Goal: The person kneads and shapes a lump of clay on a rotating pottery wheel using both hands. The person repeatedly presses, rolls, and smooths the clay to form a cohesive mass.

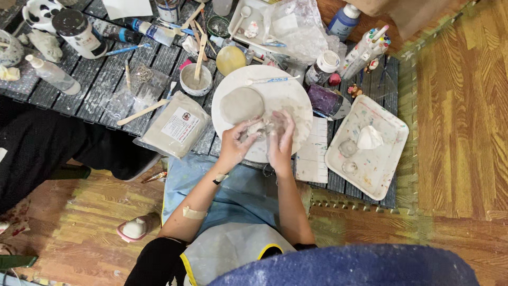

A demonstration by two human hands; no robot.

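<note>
Both of my hands rest over a round white board [288,92] on a low dark table. My left hand [236,144] and my right hand [280,139] press together around a small lump of grey clay [257,127] at the board's near side. A flat round disc of grey clay [242,105] lies on the board just beyond my left hand. A thin white tool with blue markings [270,80] lies across the far part of the board. Both hands are smeared with clay.
A sealed bag of clay [172,130] and a wooden stick [142,112] lie left of the board. A small bowl with a stick [195,79], bottles, brushes and jars crowd the back. A paint-stained white tray [378,159] with tissue sits right. A dark-clothed person [47,145] is at left.
</note>
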